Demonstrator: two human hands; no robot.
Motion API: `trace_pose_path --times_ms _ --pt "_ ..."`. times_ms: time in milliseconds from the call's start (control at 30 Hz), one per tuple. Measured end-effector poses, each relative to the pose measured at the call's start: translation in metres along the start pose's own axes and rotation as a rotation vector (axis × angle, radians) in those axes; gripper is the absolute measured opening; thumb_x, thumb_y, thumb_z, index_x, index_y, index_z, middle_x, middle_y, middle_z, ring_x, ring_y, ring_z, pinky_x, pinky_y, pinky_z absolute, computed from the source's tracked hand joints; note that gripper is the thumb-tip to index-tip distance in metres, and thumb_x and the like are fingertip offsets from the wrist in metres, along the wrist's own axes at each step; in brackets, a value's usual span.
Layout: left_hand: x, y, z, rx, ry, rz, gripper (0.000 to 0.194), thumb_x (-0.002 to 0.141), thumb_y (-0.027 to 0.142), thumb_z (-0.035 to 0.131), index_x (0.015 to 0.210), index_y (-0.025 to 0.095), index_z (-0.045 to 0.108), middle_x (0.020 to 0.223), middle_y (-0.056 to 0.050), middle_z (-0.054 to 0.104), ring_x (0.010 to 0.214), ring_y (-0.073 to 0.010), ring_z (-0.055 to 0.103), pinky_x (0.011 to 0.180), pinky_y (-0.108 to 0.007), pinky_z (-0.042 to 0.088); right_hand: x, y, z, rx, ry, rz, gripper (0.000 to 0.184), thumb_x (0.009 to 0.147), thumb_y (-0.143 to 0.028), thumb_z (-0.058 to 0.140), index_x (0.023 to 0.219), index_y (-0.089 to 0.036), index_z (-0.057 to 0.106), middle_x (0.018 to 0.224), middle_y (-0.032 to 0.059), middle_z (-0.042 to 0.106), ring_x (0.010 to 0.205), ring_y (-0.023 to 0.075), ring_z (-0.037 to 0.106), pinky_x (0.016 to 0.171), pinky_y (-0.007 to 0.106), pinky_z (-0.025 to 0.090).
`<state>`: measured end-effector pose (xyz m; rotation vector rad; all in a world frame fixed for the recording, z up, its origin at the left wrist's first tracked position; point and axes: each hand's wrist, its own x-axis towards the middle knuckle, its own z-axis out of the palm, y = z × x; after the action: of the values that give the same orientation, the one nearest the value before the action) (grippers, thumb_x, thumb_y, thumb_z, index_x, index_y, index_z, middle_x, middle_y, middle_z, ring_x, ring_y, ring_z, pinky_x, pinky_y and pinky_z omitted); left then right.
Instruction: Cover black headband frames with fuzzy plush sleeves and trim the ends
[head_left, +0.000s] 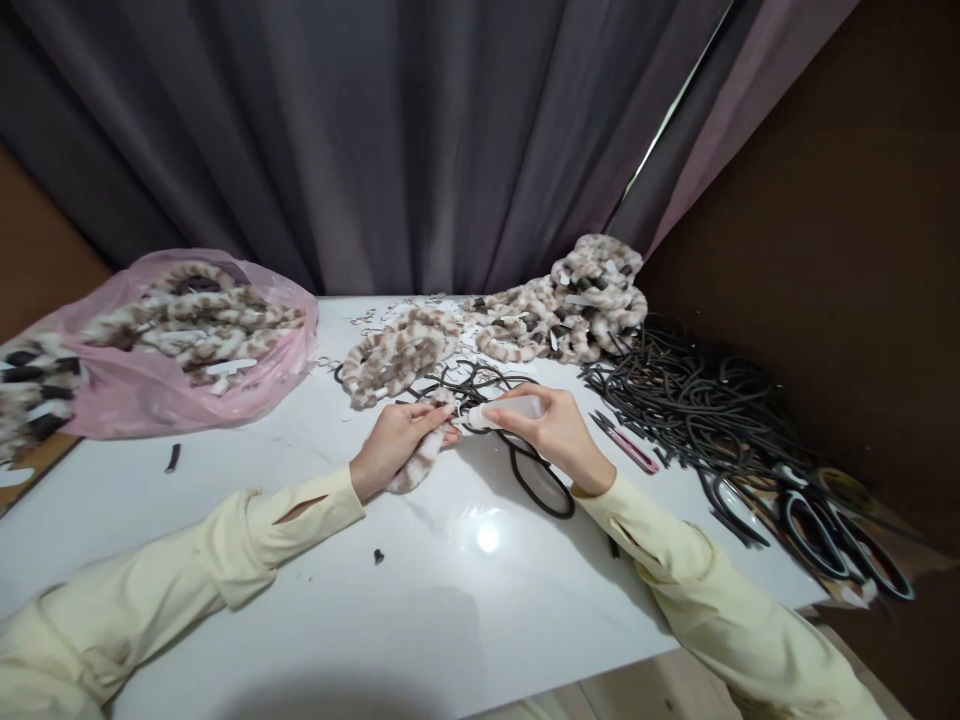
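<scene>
My left hand (pixel 397 442) is closed around a furry brown-and-white tube (pixel 417 468), pinching it near one end. In my right hand (pixel 559 430) is a small white squeeze bottle (pixel 517 407), tilted so that its nozzle points left at the end of the tube. Whether the nozzle touches the fur is too small to tell. Just behind and below both hands lie loops of thin black cord (pixel 541 485). Beyond my left hand rests a pile of the same furry tubes (pixel 405 350).
A pink plastic bag (pixel 277 395) of furry pieces lies at the left. Farther back sits a larger furry heap (pixel 600 300). On the right are a tangle of black cords (pixel 697 390), pink-handled snips (pixel 628 443) and large black-handled scissors (pixel 817 540). Black scraps dot the white table (pixel 322 620).
</scene>
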<state>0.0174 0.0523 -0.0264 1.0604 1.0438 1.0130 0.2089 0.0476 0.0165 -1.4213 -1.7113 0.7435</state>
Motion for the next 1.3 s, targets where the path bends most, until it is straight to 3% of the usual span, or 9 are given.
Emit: trace_pose_path --times_ms 500,933,1300 --pt "-0.001 0.002 0.002 -0.026 0.022 -0.026 0.034 0.064 0.043 0.072 0.072 0.010 0.067 0.070 -0.008 0.071 0.066 -0.0166 0.066 0.070 -0.026 0.052 0.001 0.001 0.000 0.010 0.012 -0.017 0.031 0.063 -0.042 0.069 0.074 -0.013 0.068 0.071 0.0036 0.067 0.067 0.0171 0.058 0.065 0.025 0.041" --pt "-0.002 0.002 0.002 -0.064 0.024 -0.038 0.037 0.062 0.043 0.072 0.075 0.009 0.066 0.069 -0.007 0.070 0.067 -0.0169 0.066 0.072 -0.028 0.053 0.004 -0.001 -0.010 0.047 0.050 0.032 0.036 0.059 -0.047 0.070 0.068 -0.012 0.066 0.056 0.0014 0.057 0.052 0.0115 0.046 0.051 0.023 0.036" --pt "-0.002 0.004 0.003 -0.020 0.032 -0.043 0.034 0.063 0.043 0.072 0.072 0.011 0.066 0.069 -0.007 0.070 0.065 -0.0168 0.066 0.069 -0.026 0.052 0.002 -0.001 0.000 0.073 0.014 0.056 0.034 0.061 -0.046 0.068 0.067 -0.012 0.064 0.056 -0.0005 0.054 0.052 0.0101 0.043 0.049 0.021 0.034"
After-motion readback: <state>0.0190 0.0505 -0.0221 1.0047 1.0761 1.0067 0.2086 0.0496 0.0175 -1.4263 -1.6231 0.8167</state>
